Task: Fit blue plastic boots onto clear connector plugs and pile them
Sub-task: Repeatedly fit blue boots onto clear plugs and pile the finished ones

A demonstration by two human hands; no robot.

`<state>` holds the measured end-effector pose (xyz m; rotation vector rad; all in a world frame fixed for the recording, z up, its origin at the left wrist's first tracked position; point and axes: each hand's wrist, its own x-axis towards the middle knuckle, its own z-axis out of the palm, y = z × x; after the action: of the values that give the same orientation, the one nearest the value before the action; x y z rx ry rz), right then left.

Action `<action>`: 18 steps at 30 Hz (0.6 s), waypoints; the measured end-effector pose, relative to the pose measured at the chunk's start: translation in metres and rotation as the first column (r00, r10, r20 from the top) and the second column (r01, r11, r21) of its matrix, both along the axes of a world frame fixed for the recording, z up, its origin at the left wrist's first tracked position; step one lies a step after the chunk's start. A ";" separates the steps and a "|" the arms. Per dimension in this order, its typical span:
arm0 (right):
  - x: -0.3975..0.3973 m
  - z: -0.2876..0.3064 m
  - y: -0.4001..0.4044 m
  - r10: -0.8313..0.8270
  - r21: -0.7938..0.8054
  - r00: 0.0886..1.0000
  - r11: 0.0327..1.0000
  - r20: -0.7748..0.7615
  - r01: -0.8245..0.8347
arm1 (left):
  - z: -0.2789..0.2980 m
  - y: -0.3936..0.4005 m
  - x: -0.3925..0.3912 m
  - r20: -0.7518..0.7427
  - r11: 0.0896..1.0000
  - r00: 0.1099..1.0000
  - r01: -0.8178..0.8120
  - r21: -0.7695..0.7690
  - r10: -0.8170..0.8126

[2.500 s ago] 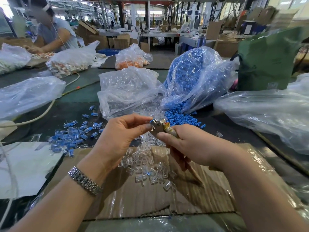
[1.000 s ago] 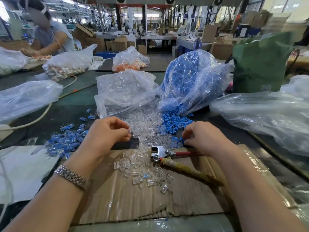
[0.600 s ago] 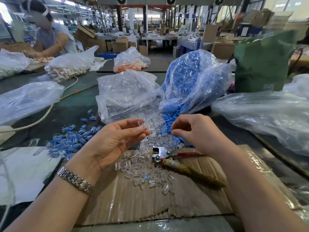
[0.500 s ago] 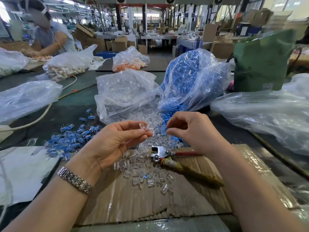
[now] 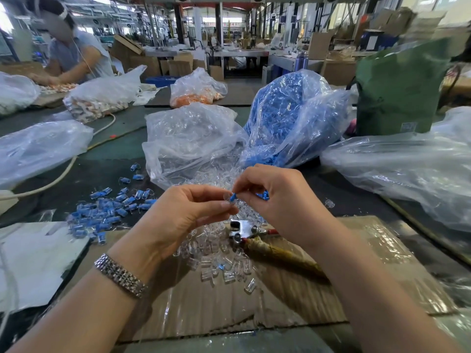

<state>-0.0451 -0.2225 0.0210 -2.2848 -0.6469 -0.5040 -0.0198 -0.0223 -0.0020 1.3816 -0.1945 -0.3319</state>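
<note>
My left hand (image 5: 178, 215) pinches a clear connector plug (image 5: 226, 198) between thumb and fingertips. My right hand (image 5: 275, 197) pinches a blue boot (image 5: 232, 197) and holds its tip against the plug; more blue shows inside its curled fingers. Both hands hover above loose clear plugs (image 5: 219, 261) scattered on the cardboard sheet (image 5: 369, 263). A heap of fitted blue-and-clear pieces (image 5: 107, 212) lies to the left. Behind stand a bag of clear plugs (image 5: 188, 138) and a bag of blue boots (image 5: 288, 123).
Pliers (image 5: 244, 231) with a wrapped handle lie on the cardboard under my right wrist. Clear plastic bags (image 5: 407, 169) crowd both sides of the table. A green bag (image 5: 400, 90) stands at the back right. Another person (image 5: 74, 52) works at the far left.
The pliers were put down on the cardboard. My left hand picked up a clear plug and my right a blue boot, and the two hands have come together.
</note>
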 end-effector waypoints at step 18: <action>0.012 -0.007 -0.029 -0.334 -0.348 0.901 0.909 -0.277 0.230 | 0.002 0.003 0.000 -0.032 0.993 0.999 -0.017 -0.119 0.013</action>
<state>-0.0331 -0.2511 0.0136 -2.6991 -0.2300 -0.1440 -0.0195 -0.0192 0.0001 1.2590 -0.1752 -0.3246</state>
